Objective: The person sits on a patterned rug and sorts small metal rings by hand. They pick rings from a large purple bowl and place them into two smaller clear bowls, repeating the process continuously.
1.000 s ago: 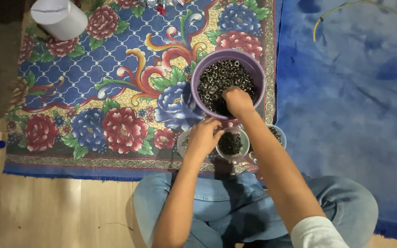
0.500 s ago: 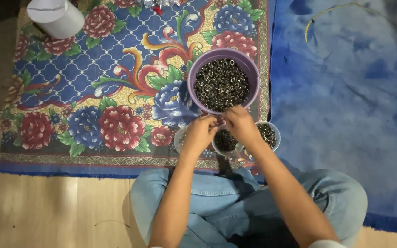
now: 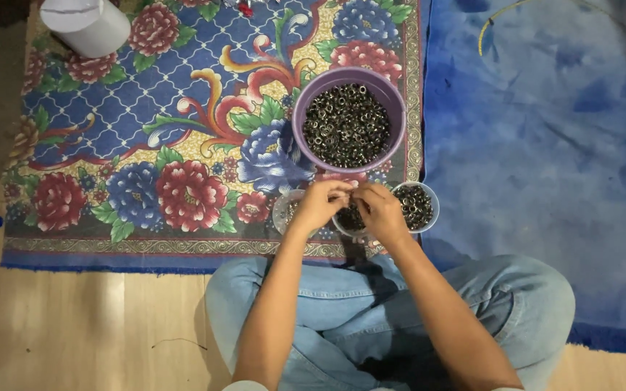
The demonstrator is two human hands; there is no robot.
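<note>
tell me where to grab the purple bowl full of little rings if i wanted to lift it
Probably by the rim of the purple bowl, with both hands coming from opposite sides, left and right. It stands upright on the floral rug, heaped with small metal rings, so a one-sided pinch might tip it. The sides are clear; small bowls crowd the near edge.

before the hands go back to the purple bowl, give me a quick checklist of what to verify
1. Purple bowl upright and stocked with small dark metal rings: ok.
2. Left hand and right hand meet fingertip to fingertip over the small clear bowls: ok.
3. A ring pinched between the fingertips: cannot tell, too small to see.
4. Right small bowl holds rings and sits upright: ok.
5. Left small clear bowl contents: cannot tell, mostly hidden by the left hand.
6. Path from the hands up to the purple bowl free of other things: ok.
</note>
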